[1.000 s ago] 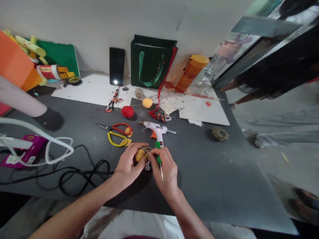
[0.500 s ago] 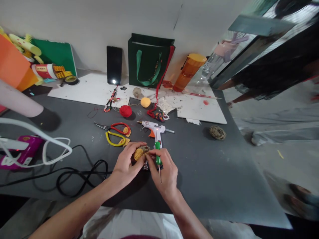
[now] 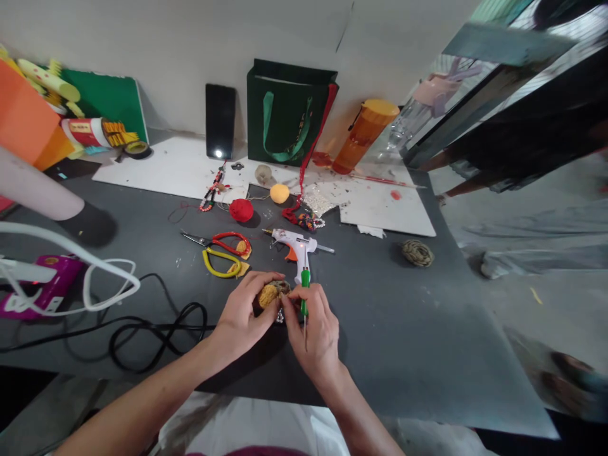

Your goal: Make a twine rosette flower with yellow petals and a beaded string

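My left hand (image 3: 249, 305) is closed around a small yellow and grey-brown yarn piece (image 3: 268, 296), which its fingers partly cover. Silvery beads (image 3: 280, 315) hang below the piece. My right hand (image 3: 317, 328) holds a green-handled awl (image 3: 304, 297), its thin metal shaft pointing down toward me; whether the tip is hooked is too small to tell. The thumb and forefinger of that hand pinch at the right side of the yarn piece. Just beyond my hands lies a white glue gun (image 3: 297, 244) with an orange trigger. Scissors (image 3: 221, 252) with red and yellow handles lie to its left.
Red yarn (image 3: 241, 209), yellow yarn (image 3: 279, 193) and a grey-brown yarn ball (image 3: 417, 253) sit on the grey table (image 3: 403, 354). A black cable (image 3: 142, 342) loops at left. A phone (image 3: 220, 120), green bag (image 3: 289, 114) and orange bottle (image 3: 363, 139) stand behind. A person (image 3: 532, 120) is at right.
The view has shifted slightly. Both hands stay at the yarn piece in nearly the same pose, with the awl still in the right hand.
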The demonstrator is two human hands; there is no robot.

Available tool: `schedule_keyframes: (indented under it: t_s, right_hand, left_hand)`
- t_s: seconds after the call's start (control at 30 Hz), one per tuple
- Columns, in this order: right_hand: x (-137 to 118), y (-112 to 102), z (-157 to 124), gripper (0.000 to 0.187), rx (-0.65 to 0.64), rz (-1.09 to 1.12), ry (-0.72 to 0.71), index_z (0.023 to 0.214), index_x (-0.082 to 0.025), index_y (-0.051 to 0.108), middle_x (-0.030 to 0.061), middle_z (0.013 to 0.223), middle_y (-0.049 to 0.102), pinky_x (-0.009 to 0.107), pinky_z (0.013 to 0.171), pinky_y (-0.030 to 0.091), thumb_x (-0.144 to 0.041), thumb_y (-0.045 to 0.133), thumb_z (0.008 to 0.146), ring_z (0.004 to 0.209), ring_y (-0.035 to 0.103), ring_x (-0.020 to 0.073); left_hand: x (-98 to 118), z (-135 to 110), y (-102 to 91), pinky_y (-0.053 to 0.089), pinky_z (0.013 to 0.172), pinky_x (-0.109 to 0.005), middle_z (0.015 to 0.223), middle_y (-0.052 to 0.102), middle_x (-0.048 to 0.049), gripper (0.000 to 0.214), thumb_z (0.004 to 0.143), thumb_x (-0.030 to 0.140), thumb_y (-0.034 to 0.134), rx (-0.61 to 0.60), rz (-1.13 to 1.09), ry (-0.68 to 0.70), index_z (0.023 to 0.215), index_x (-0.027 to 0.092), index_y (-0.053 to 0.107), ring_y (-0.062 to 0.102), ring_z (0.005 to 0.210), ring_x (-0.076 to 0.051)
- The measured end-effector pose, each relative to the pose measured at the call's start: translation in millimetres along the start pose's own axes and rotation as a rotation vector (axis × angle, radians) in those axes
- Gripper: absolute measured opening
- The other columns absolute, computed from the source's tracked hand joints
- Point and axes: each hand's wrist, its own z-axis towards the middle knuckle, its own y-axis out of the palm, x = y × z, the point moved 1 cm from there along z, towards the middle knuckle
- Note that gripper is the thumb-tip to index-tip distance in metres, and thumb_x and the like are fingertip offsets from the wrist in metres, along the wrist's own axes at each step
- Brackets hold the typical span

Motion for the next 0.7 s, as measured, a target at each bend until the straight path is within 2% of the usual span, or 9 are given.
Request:
schedule_keyframes:
  t_s: [0.13,0.27,0.37,0.5,0.7]
  right_hand:
    - [0.1,-1.4,3.0,0.015,-0.01,0.133,0.084,0.102,-0.021,0.057,0.0045,0.089,0.064,0.029,0.07,0.054,-0.012,0.049,0.093,0.079,0.064,0.0165]
    - [4.0,-3.6,1.8,0.018,0.014,0.185,0.179,0.104,-0.021,0.059,0.0039,0.087,0.064,0.028,0.068,0.053,-0.015,0.045,0.096,0.076,0.064,0.0156]
    - [4.0,-6.2,-0.7,0.017,0.062,0.133,0.125,0.105,-0.021,0.059,0.0033,0.084,0.062,0.028,0.067,0.052,-0.013,0.046,0.096,0.073,0.062,0.015]
    - [-1.8,-6.9,-2.6,0.009,0.03,0.078,0.006,0.092,-0.021,0.06,0.0023,0.079,0.059,0.027,0.063,0.051,-0.012,0.057,0.09,0.069,0.059,0.0146]
    - [-2.3,-3.3,-1.4,0.005,0.016,0.016,-0.012,0.092,-0.02,0.061,0.0034,0.078,0.06,0.027,0.061,0.05,-0.016,0.058,0.091,0.067,0.059,0.0155]
  left_hand:
    - [0.7,-0.9,-0.3,0.053,0.088,-0.033,0.105,0.064,-0.0081,0.03,0.079,0.014,0.058,-0.014,-0.003,0.008,0.108,0.019,0.063,0.064,0.097,-0.02]
    - [-0.4,-0.3,0.4,0.053,0.086,-0.035,0.104,0.065,-0.0081,0.03,0.076,0.017,0.062,-0.037,-0.061,-0.073,0.106,0.019,0.063,0.066,0.094,-0.021]
    - [-1.0,0.5,0.3,0.053,0.086,-0.036,0.102,0.065,-0.0071,0.029,0.075,0.018,0.064,-0.023,-0.033,-0.097,0.104,0.02,0.064,0.066,0.092,-0.021]
    - [-1.5,0.8,-0.3,0.052,0.088,-0.037,0.101,0.065,-0.007,0.026,0.076,0.018,0.063,0.03,0.005,-0.035,0.103,0.02,0.064,0.064,0.094,-0.021]
    - [-2.5,-1.1,0.9,0.052,0.09,-0.035,0.105,0.064,-0.0071,0.031,0.075,0.011,0.062,0.02,0.044,0.022,0.105,0.02,0.063,0.064,0.099,-0.02]
